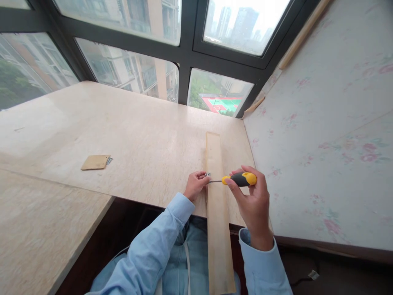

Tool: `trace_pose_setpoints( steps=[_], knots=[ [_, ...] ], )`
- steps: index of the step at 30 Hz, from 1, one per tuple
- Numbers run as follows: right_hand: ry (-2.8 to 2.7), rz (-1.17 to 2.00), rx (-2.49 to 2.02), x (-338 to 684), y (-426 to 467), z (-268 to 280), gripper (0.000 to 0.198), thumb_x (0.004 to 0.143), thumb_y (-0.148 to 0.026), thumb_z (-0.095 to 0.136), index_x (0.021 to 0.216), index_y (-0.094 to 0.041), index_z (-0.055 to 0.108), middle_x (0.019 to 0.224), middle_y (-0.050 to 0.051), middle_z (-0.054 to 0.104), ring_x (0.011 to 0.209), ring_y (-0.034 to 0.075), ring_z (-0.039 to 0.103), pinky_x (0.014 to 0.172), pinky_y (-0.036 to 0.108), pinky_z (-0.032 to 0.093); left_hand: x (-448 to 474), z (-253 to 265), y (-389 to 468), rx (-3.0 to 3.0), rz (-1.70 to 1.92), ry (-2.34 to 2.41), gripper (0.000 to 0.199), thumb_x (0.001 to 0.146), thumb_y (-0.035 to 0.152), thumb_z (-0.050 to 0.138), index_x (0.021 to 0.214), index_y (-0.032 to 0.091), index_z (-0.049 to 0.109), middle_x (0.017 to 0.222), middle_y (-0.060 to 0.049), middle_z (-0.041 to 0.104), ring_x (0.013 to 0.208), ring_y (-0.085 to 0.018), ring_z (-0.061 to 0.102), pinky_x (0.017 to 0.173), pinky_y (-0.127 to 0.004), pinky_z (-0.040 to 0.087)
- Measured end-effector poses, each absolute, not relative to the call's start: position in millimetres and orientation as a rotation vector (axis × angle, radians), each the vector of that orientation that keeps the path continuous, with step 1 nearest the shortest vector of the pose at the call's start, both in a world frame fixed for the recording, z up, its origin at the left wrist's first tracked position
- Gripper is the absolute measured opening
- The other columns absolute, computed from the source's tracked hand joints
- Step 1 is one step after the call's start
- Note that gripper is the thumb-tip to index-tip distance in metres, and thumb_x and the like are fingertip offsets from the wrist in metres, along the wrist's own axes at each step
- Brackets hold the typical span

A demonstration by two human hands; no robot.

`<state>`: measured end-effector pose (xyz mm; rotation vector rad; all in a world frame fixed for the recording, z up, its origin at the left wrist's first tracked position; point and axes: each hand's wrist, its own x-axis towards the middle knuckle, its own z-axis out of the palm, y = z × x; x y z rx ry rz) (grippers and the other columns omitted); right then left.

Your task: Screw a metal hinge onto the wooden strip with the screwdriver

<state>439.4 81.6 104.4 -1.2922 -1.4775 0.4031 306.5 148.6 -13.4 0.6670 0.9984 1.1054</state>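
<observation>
A long wooden board (pixel 218 229) lies lengthwise in front of me, its far part on the stone sill and its near end over my lap. My right hand (pixel 253 200) is closed round the yellow and black handle of a screwdriver (pixel 241 179). The shaft points left, its tip at the board's left edge. There my left hand (pixel 196 183) pinches at a small metal bracket (pixel 208 175) with thumb and fingers. Whether a screw sits between the fingertips and the screwdriver tip is too small to tell.
On the sill (pixel 147 135) to the left lies a flat brown piece of cardboard (pixel 95 162) with several screws (pixel 109 160) at its right edge. Dark window frames (pixel 184 73) rise behind. A floral papered wall (pixel 322 155) stands close on the right. A cable (pixel 302 282) shows at lower right.
</observation>
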Motion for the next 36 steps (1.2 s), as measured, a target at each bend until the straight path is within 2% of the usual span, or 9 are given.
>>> trace_pose_setpoints(
  steps=[4, 7, 10, 12, 17, 22, 26, 30, 36],
  knots=[
    [-1.446, 0.308, -1.328, 434, 89, 102, 0.054, 0.077, -0.040, 0.078, 0.121, -0.024, 0.052, 0.102, 0.007, 0.066, 0.092, 0.022, 0.067, 0.087, 0.043, 0.056, 305, -9, 147, 0.708, 1.105, 1.013, 0.028, 0.064, 0.026, 0.080, 0.087, 0.012, 0.072, 0.081, -0.007, 0.073, 0.069, -0.014, 0.064, 0.056, -0.021, 0.045],
    [-1.464, 0.465, -1.239, 433, 86, 103, 0.057, 0.085, -0.041, 0.070, 0.134, -0.026, 0.044, 0.121, 0.011, 0.062, 0.112, 0.024, 0.062, 0.098, 0.047, 0.052, 305, -10, 148, 0.700, 1.107, 1.013, 0.029, 0.062, 0.027, 0.081, 0.086, 0.013, 0.071, 0.080, -0.006, 0.072, 0.068, -0.014, 0.063, 0.057, -0.022, 0.046],
    [-1.505, 0.725, -1.071, 435, 78, 107, 0.062, 0.095, -0.037, 0.056, 0.149, -0.031, 0.026, 0.148, 0.013, 0.045, 0.138, 0.024, 0.044, 0.111, 0.050, 0.042, 306, -13, 149, 0.681, 1.112, 1.025, 0.033, 0.059, 0.027, 0.083, 0.086, 0.013, 0.071, 0.079, -0.006, 0.072, 0.068, -0.015, 0.063, 0.058, -0.023, 0.047],
    [-1.520, 0.813, -1.022, 437, 73, 110, 0.062, 0.097, -0.034, 0.052, 0.151, -0.032, 0.022, 0.152, 0.011, 0.041, 0.141, 0.024, 0.040, 0.113, 0.050, 0.040, 306, -14, 150, 0.688, 1.117, 1.036, 0.034, 0.058, 0.027, 0.083, 0.087, 0.013, 0.071, 0.079, -0.006, 0.071, 0.069, -0.015, 0.063, 0.058, -0.023, 0.047],
    [-1.581, 0.623, -1.154, 440, 75, 113, 0.046, 0.092, -0.037, 0.062, 0.135, -0.028, 0.049, 0.127, 0.010, 0.063, 0.114, 0.023, 0.063, 0.099, 0.045, 0.054, 305, -13, 149, 0.683, 1.115, 1.021, 0.036, 0.058, 0.026, 0.083, 0.089, 0.013, 0.071, 0.081, -0.005, 0.072, 0.070, -0.015, 0.064, 0.057, -0.023, 0.047],
    [-1.518, 0.170, -1.336, 436, 87, 110, 0.041, 0.076, -0.049, 0.077, 0.102, -0.023, 0.060, 0.100, 0.007, 0.065, 0.093, 0.023, 0.063, 0.085, 0.041, 0.056, 303, -9, 147, 0.694, 1.108, 1.004, 0.036, 0.059, 0.029, 0.084, 0.087, 0.013, 0.070, 0.079, -0.005, 0.071, 0.068, -0.015, 0.063, 0.057, -0.023, 0.047],
    [-1.462, 0.472, -1.235, 436, 86, 104, 0.048, 0.087, -0.045, 0.067, 0.126, -0.026, 0.048, 0.123, 0.010, 0.059, 0.116, 0.024, 0.059, 0.100, 0.046, 0.050, 303, -11, 147, 0.700, 1.102, 0.990, 0.036, 0.060, 0.030, 0.084, 0.089, 0.012, 0.070, 0.078, -0.006, 0.071, 0.068, -0.015, 0.063, 0.059, -0.024, 0.049],
    [-1.468, 0.770, -1.009, 437, 76, 108, 0.060, 0.095, -0.034, 0.056, 0.147, -0.032, 0.027, 0.150, 0.011, 0.042, 0.140, 0.023, 0.042, 0.111, 0.047, 0.043, 304, -13, 149, 0.705, 1.103, 1.027, 0.035, 0.058, 0.028, 0.084, 0.086, 0.013, 0.070, 0.078, -0.006, 0.071, 0.068, -0.015, 0.063, 0.058, -0.024, 0.048],
    [-1.547, 0.560, -1.111, 440, 77, 116, 0.044, 0.091, -0.031, 0.064, 0.133, -0.028, 0.051, 0.125, 0.009, 0.062, 0.114, 0.023, 0.062, 0.100, 0.046, 0.052, 303, -12, 149, 0.719, 1.088, 1.014, 0.034, 0.058, 0.029, 0.083, 0.085, 0.013, 0.070, 0.077, -0.005, 0.070, 0.067, -0.014, 0.062, 0.058, -0.023, 0.046]
  ],
)
